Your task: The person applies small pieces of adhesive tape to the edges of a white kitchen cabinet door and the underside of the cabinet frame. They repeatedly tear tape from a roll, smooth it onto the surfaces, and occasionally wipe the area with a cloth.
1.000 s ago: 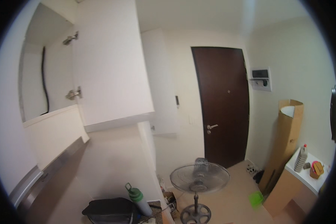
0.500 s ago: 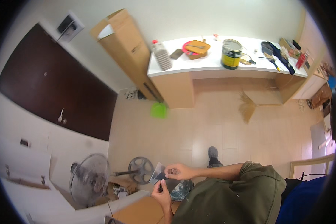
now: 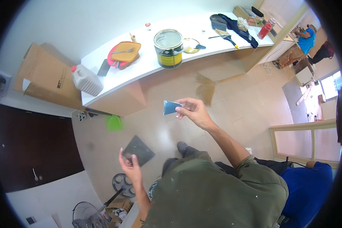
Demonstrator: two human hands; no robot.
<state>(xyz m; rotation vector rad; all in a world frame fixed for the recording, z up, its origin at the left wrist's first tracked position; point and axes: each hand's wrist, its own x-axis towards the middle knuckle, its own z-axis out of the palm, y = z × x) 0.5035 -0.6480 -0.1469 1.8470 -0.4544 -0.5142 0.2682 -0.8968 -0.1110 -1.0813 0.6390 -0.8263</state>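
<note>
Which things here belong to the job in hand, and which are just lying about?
Likely in use:
small blue-grey flat rectangle, in the right hand
dark square flat sheet, at the left hand

Likely lying about:
straw-coloured bristle broom
bright green plastic piece
long brown cardboard carton

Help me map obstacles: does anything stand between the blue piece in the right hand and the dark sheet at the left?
Nothing visible does: only floor shows between the blue piece, pinched in the right hand, and the dark sheet at the left hand.
</note>
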